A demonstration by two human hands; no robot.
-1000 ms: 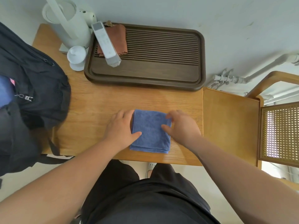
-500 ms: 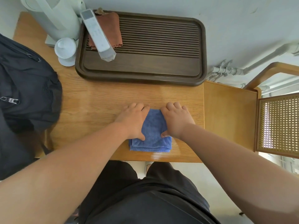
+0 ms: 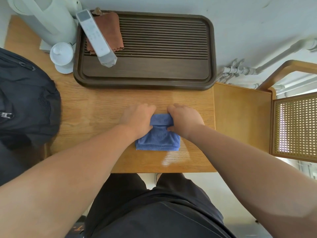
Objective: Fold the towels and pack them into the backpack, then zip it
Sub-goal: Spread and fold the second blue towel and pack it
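A small blue towel (image 3: 158, 140) lies folded on the wooden table (image 3: 96, 115), near its front edge. My left hand (image 3: 137, 117) grips the towel's far left corner and my right hand (image 3: 184, 120) grips the far right corner. Between them the far edge is lifted and rolled back toward me into a fold. The black backpack (image 3: 25, 100) sits at the table's left edge; its zipper pull shows at the far left and its opening is out of view.
A dark wooden slatted tray (image 3: 171, 71) fills the back of the table, holding a brown cloth (image 3: 109, 33) and a white remote (image 3: 96, 38). A white kettle (image 3: 44, 18) and white lidded cup (image 3: 61, 57) stand back left. A wooden chair (image 3: 243, 115) adjoins the table's right side.
Both hands went from lying flat on the towel to gripping its far corners, and they have lifted that far edge and turned it back toward me.
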